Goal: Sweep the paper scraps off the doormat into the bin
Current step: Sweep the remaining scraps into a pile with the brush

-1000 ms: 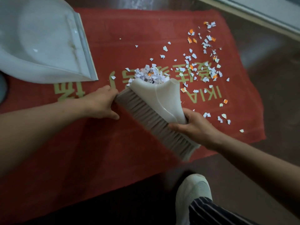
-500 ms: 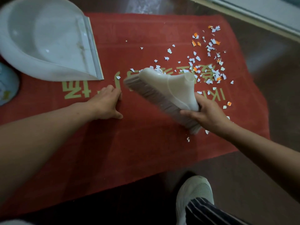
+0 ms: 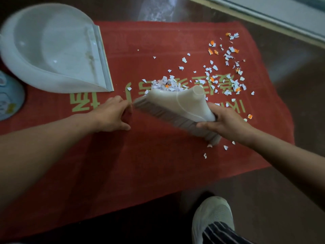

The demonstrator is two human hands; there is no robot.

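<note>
A red doormat (image 3: 140, 164) with green lettering lies on the dark floor. My right hand (image 3: 226, 120) grips the right end of a cream brush head (image 3: 182, 104), whose grey-brown bristles point toward me. Just beyond the brush is a heap of white and orange paper scraps (image 3: 168, 85). More scraps (image 3: 228, 67) are scattered over the mat's far right. My left hand (image 3: 110, 117) rests on the mat beside the bristles' left end, fingers bent, holding nothing. A white dustpan (image 3: 52, 50) lies at the mat's far left corner, its lip facing the heap.
A light blue object (image 3: 8, 97) shows at the left edge, partly cut off. A pale shoe (image 3: 212, 213) and a striped trouser leg stand on the floor near the mat's front edge. A door sill (image 3: 263, 13) runs along the far right. A few stray scraps (image 3: 225, 147) lie near my right wrist.
Half a second ago the brush was raised over the scraps. It now sits lower, on my side of the heap, its left end close to my left hand, which stayed put.
</note>
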